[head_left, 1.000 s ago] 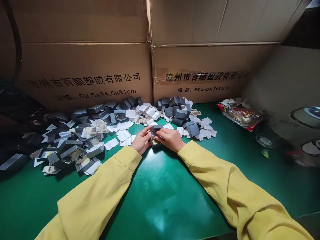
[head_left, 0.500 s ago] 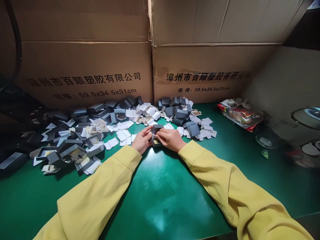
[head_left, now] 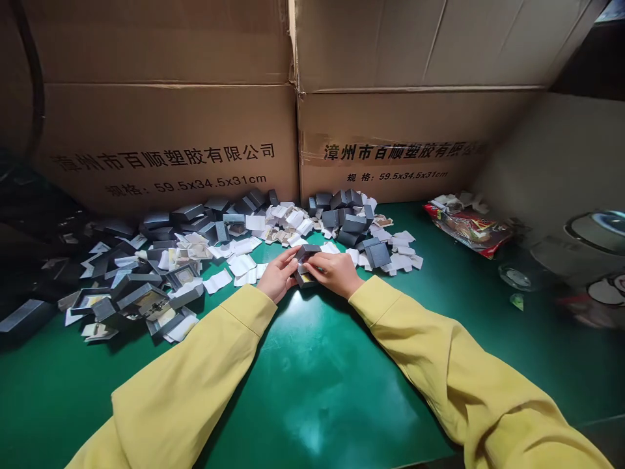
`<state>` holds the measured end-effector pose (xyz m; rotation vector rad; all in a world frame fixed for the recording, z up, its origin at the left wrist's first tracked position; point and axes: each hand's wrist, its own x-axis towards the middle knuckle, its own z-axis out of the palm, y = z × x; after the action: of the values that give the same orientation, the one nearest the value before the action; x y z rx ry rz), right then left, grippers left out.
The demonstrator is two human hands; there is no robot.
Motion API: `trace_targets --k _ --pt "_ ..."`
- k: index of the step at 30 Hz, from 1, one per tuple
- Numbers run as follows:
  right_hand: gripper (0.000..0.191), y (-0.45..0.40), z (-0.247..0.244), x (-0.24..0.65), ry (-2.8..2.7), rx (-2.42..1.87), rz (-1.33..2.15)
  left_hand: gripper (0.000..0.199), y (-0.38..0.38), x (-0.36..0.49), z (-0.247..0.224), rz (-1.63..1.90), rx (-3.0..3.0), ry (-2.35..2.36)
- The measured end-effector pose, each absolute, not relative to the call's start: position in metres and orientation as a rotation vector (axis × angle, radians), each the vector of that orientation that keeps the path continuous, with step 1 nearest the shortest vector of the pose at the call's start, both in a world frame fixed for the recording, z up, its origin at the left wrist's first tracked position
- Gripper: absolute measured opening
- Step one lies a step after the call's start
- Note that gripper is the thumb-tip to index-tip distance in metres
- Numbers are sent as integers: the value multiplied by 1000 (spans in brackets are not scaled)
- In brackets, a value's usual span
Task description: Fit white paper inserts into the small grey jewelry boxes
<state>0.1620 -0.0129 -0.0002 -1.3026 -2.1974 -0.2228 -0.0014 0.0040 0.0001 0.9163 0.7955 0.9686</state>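
Observation:
Between my hands a small dark grey box (head_left: 306, 280) stands open, its lid tilted up at the back and something yellowish inside. My left hand (head_left: 279, 273) is closed round the box's left side. From the right, my right hand (head_left: 334, 270) has its fingers at the box's opening and right edge; the fingertips are partly hidden, and I cannot make out any separate piece in them. Just behind and left of the box lie folded white cards (head_left: 241, 264). To the right is a heap of shut grey boxes (head_left: 354, 221) with white pieces around it.
A larger pile of grey boxes (head_left: 141, 286), some open, and white inserts spreads over the left of the green table (head_left: 312, 378). Two cardboard cartons (head_left: 170, 117) form a wall behind. At right are a red snack packet (head_left: 469, 228) and a clear round lid (head_left: 516, 277).
Almost nothing differs. My right fingers have shifted slightly at the box's opening, and the box remains in the same place.

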Motion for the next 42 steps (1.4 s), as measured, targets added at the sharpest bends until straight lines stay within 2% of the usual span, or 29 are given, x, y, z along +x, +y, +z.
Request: trace_targets --k 7,16,34,42 --pt "29 -12 0 160 -2194 -1358 -219 50 4 -1 0 971 910 796" --pt "40 -14 4 159 -2306 -1337 -381 49 3 -1 0 978 919 805" --pt "27 -14 11 160 -2350 -1436 -144 49 3 0 2 996 903 812" --pt "29 -14 11 157 -2375 -1540 -230 54 3 0 -1 973 965 816"
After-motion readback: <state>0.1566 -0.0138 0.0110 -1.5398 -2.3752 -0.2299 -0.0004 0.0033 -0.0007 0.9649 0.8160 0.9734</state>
